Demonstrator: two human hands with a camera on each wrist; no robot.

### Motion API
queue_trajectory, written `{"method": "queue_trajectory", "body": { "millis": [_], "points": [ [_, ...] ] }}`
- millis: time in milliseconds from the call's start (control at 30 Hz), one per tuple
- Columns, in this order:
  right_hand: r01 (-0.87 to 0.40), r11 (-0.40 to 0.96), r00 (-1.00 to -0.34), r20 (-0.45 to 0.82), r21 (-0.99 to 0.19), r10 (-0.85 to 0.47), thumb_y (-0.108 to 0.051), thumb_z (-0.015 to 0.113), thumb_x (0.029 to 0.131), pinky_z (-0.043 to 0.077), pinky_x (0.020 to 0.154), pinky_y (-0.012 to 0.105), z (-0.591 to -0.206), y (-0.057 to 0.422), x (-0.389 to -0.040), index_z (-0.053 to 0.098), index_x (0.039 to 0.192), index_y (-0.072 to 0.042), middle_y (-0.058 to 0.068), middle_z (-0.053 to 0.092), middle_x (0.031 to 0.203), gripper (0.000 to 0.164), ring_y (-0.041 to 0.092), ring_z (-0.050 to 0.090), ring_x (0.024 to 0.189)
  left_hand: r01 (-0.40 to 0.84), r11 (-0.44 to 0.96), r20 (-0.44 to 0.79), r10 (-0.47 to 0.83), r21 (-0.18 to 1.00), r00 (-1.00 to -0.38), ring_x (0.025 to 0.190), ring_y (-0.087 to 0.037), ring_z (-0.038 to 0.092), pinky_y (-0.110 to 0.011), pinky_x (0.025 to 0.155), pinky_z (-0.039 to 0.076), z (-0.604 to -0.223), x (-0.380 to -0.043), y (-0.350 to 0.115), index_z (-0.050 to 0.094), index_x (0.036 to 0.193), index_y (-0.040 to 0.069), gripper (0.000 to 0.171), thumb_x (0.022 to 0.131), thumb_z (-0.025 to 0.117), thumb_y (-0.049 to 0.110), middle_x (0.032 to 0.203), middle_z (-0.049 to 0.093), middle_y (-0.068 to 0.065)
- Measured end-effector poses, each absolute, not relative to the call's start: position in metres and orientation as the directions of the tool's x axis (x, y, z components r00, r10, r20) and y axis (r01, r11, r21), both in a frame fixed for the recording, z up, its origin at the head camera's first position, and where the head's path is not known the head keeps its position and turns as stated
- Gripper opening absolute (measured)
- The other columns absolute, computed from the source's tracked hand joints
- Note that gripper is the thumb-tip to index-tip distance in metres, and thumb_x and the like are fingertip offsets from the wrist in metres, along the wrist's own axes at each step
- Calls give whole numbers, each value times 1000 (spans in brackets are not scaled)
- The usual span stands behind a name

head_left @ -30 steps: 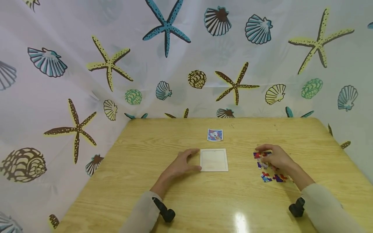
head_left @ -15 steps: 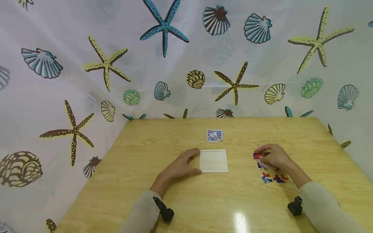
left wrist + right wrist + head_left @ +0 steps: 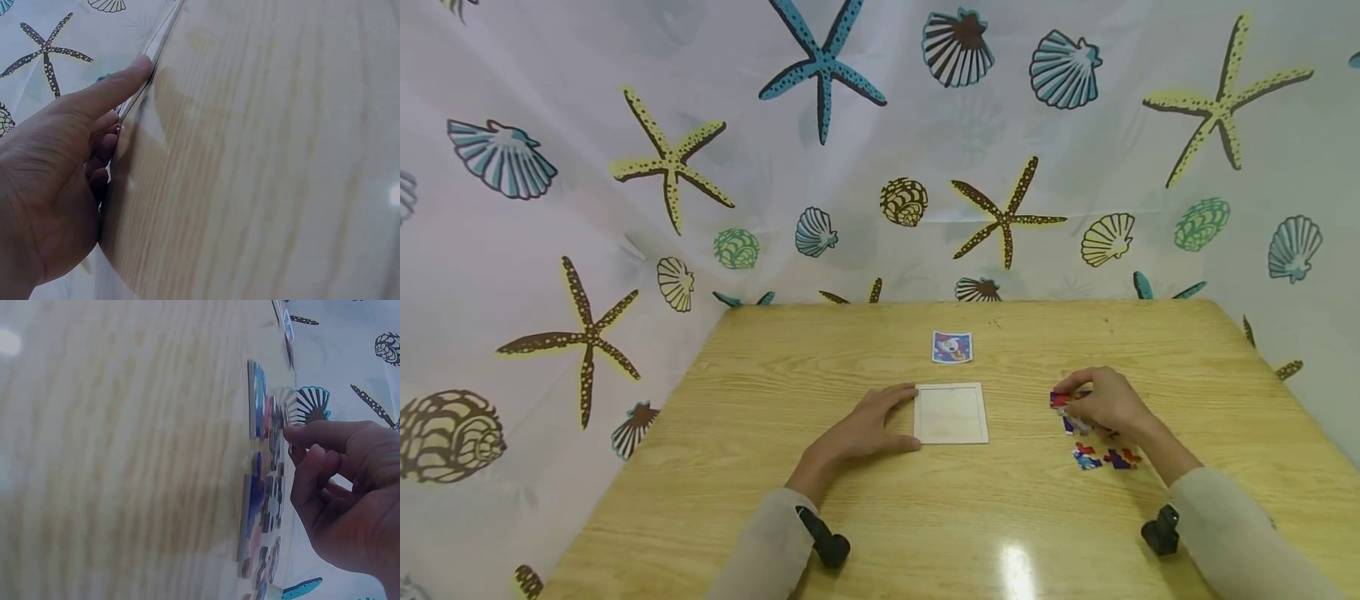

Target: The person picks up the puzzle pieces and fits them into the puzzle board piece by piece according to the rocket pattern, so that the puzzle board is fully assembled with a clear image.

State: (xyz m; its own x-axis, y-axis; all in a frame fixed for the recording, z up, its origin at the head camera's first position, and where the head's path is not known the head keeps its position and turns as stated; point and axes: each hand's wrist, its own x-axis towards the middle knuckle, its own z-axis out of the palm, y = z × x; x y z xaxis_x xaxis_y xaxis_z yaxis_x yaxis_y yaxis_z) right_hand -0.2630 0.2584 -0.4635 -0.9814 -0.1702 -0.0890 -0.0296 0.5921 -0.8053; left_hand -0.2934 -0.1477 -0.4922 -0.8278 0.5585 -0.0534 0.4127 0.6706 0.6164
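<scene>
Step in hand looks like picking: R hand [image 3: 1108, 408] has thumb and fingers curled in to a narrow pinch on a red-and-dark-blue flat interlocking puzzle piece [image 3: 1057, 399] at the far L corner of the cluster. Can't tell if it's lifted or just gripped on the table; the right wrist view, edge-on, doesn't settle it.

L hand [image 3: 867, 427] is spread in a wide C, fingertips at the far L corner and thumb at the near L corner of a flat white square tray w/ a thin dark inner outline [image 3: 951, 414]; nothing held, prob. just steadying it. No pcs in the tray.

The other pcs lie R of the tray: a blue-white-red puzzle piece [image 3: 1086, 456] and a purple-and-red puzzle piece [image 3: 1122, 458] nearest the person, more partly under the R hand (exact no. hidden). A small square picture card w/ white border and a pale cartoon figure on blue and pink [image 3: 952, 347] lies beyond the tray on the light wood-grain table [image 3: 790, 350], prob. the ref.

Next move, I'd judge, calls for a firm edge pinch, a clean lift w/o dragging neighbours, then a carry L to the tray, L hand bracing.
</scene>
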Motion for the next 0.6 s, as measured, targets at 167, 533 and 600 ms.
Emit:
{"method": "queue_trajectory", "body": {
  "millis": [167, 533, 600],
  "points": [
    [-12, 593, -982, -103, -805, -160, -7, 70, 95, 38, 42, 29, -461, 252, -266, 71, 127, -1, 17, 75, 80, 32, 12, 39, 41, 446, 678, -44, 575, 584, -817, 155, -32, 24, -57, 122, 22, -496, -292, -147, 37, 163, 20, 83, 94, 71, 53, 170, 30, -1],
    [-75, 504, -976, -41, -861, -215, -7, 73, 97, 45, 42, 34, -453, 226, -274, 73, 125, -5, 28, 52, 149, 29, 18, 45, 41, 445, 696, -46, 564, 563, -825, 148, -31, 31, -55, 121, 24, -494, -290, -144, 37, 163, 19, 81, 96, 71, 50, 170, 30, 0],
    [-71, 498, -976, -42, -864, -212, -7, 73, 96, 48, 43, 36, -452, 219, -275, 74, 124, -5, 27, 53, 149, 27, 19, 48, 42, 448, 698, -46, 565, 559, -824, 148, -30, 31, -54, 121, 24, -494, -291, -143, 36, 163, 19, 81, 96, 71, 50, 170, 30, 0]
  ]
}}
